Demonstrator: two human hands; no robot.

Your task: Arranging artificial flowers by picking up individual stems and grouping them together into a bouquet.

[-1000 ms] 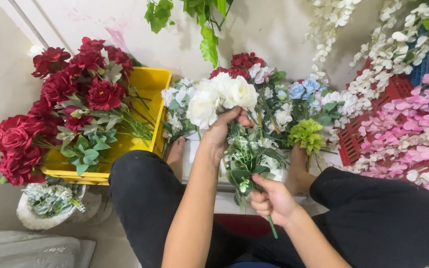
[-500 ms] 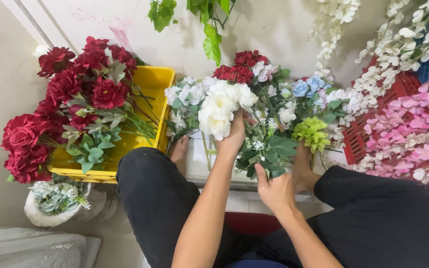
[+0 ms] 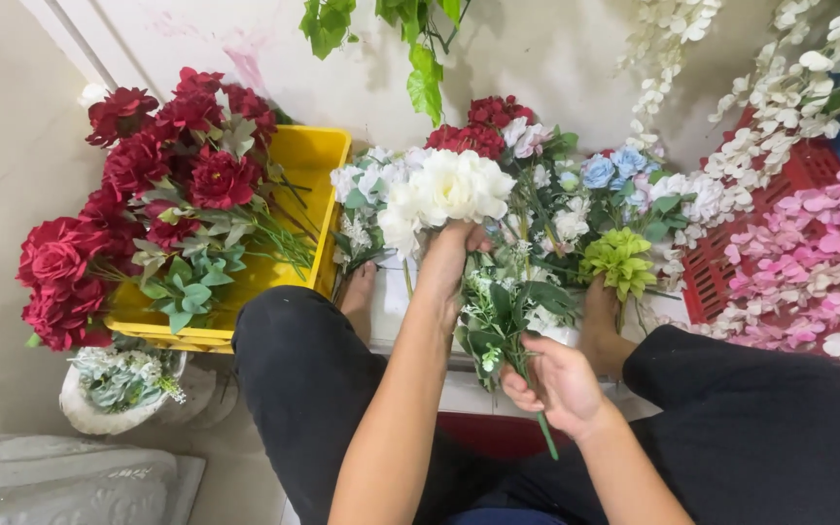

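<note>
left hand (image 3: 449, 255): fingers gripping white flowers (image 3: 449, 190) | right hand (image 3: 558, 384): fingers gripping leafy green sprig (image 3: 498, 326)

Hidden stems, cropped blossoms
The left hand (image 3: 449, 255) closes round white flowers (image 3: 444, 190) whose stems it covers; the green sprig (image 3: 503, 321) hides the right hand (image 3: 556, 384)'s fingertips; red roses (image 3: 138, 194) bury most of the yellow crate (image 3: 308, 165)'s inside; the pink blossom sprays (image 3: 809, 253) and red basket (image 3: 721, 282) run off the right edge; the hanging leaves (image 3: 420, 49) are cut by the top edge
</note>
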